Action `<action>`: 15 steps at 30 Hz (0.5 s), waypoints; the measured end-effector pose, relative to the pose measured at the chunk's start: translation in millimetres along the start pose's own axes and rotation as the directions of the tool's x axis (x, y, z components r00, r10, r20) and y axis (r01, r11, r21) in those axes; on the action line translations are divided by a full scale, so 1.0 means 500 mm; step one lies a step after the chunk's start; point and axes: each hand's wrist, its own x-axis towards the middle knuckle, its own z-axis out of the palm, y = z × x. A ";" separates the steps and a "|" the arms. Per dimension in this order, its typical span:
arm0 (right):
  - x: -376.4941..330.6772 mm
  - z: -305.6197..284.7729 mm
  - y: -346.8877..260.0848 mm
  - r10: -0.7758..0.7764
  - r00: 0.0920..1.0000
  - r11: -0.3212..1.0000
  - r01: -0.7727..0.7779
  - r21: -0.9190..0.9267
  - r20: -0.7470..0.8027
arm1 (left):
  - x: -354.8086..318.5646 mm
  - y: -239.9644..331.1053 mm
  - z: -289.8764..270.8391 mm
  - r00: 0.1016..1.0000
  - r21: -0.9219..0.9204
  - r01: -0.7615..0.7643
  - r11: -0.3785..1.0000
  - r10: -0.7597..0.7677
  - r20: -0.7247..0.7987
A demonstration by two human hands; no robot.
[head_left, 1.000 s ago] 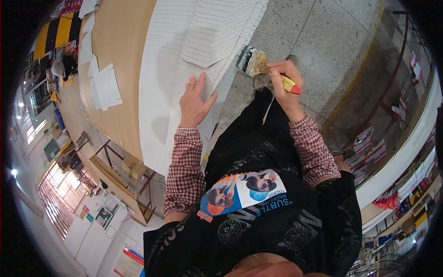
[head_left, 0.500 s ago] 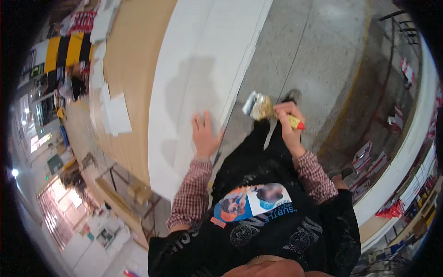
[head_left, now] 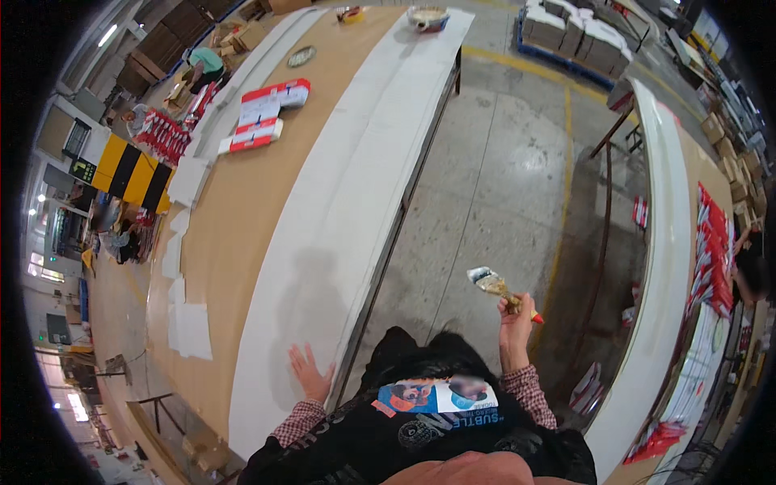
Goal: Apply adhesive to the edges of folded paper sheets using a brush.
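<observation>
Fingers of the left hand point(head_left: 310, 373) are spread and released, placed at the near right edge of white sheeting point(head_left: 347, 190); whether the palm bears on it or hovers just above cannot be told. Fingers of the right hand point(head_left: 514, 330) are wrapped around the handle of a brush point(head_left: 488, 280), whose pale, caked-looking head points forward and to the left. The brush is over the concrete floor point(head_left: 461, 234), apart from the bench point(head_left: 250, 218). Caution: if the head carries wet matter, which cannot be confirmed, tilting or swinging it in this position could drip onto the floor or the clothing. The sheeting runs lengthwise along the right side of the bench; sideways pressure from the left palm could shift or crease it. Farther along, to the left, red-and-white cardboard point(head_left: 263, 117) lies on the tan surface, with a round flat item point(head_left: 301, 56) beyond it. At the far end, a bowl point(head_left: 427, 19) stands on the sheeting; a hard pull on the sheeting could drag the bowl or tip it, spilling any contents. Beyond the bench, to the right, stacked grey material point(head_left: 566, 32) rests on a blue pallet point(head_left: 558, 61).
</observation>
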 end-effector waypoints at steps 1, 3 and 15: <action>0.021 0.012 -0.013 -0.003 1.000 1.000 0.004 -0.031 0.022 | 0.040 0.033 -0.002 1.000 -0.013 -0.004 1.000 0.004 -0.014; 0.089 0.045 -0.033 -0.003 0.996 0.997 0.010 -0.073 0.090 | 0.128 0.104 0.000 0.994 -0.095 -0.012 0.995 0.001 -0.112; 0.479 0.392 -0.037 0.011 0.971 0.984 0.033 -0.177 0.240 | 0.651 0.445 0.046 0.970 -0.451 -0.150 0.880 0.044 -0.237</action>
